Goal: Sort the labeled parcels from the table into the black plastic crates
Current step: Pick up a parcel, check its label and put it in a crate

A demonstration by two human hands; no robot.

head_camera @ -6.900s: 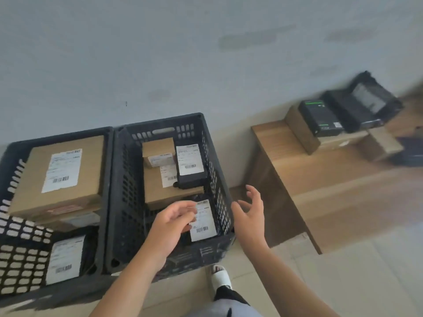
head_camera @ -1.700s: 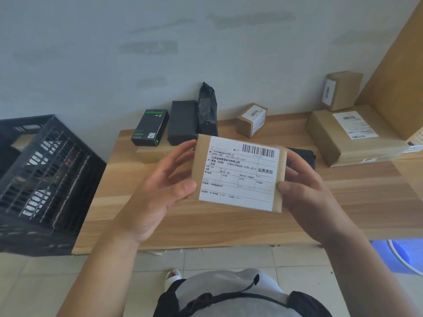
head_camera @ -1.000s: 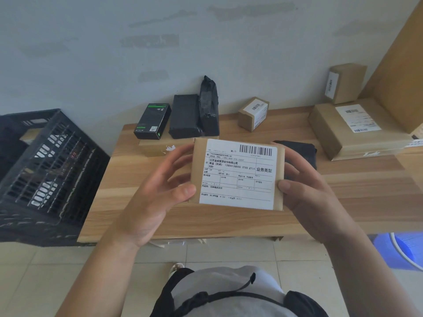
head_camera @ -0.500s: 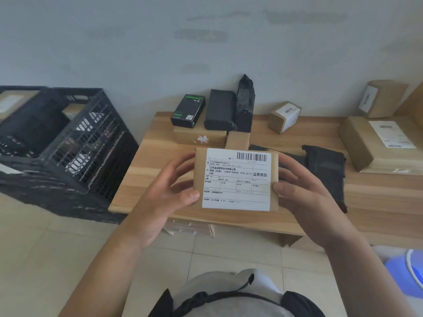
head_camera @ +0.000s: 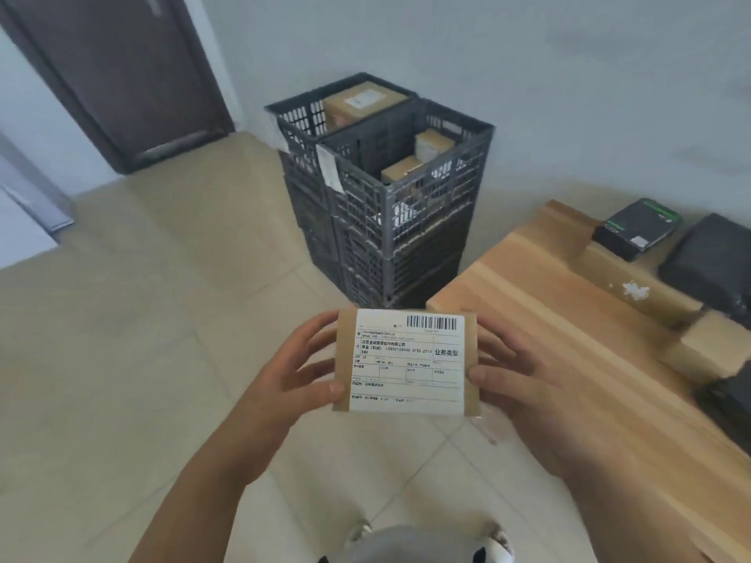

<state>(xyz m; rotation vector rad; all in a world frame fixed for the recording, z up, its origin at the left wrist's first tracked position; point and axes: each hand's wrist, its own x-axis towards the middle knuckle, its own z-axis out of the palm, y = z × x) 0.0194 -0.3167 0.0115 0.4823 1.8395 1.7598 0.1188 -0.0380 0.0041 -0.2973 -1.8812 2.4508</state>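
A tiled floor [head_camera: 142, 359] fills most of the view, with a dark door [head_camera: 122, 75] at the upper left and a pale wall [head_camera: 528, 54] behind. Along the right side runs the wooden counter [head_camera: 569, 339], its near corner just beside the held parcel. Against the wall stand the black plastic crates [head_camera: 386, 221], stacked in two columns side by side, well apart from the hands. The top crate nearer the counter holds at least two small brown boxes [head_camera: 406, 170]; the top crate behind it holds a larger brown box with a white label [head_camera: 361, 101]. How many crates sit in each stack is hard to tell, as the lower ones merge in shadow.

On the far part of the counter lie a long flat brown box [head_camera: 638, 278], a black box with green trim [head_camera: 634, 229] resting on it, a dark wrapped package [head_camera: 711, 258] just beside that, and a small brown box [head_camera: 715, 347] nearer the edge of view.

The labeled parcel [head_camera: 406, 363], a flat brown box with a large white barcode label facing up, is held in the air over the floor in front of the person. The left hand [head_camera: 292, 379] grips its left edge, thumb on top at the lower corner and fingers curled behind. The right hand [head_camera: 524, 384] grips the right edge the same way, thumb pressed on the face.
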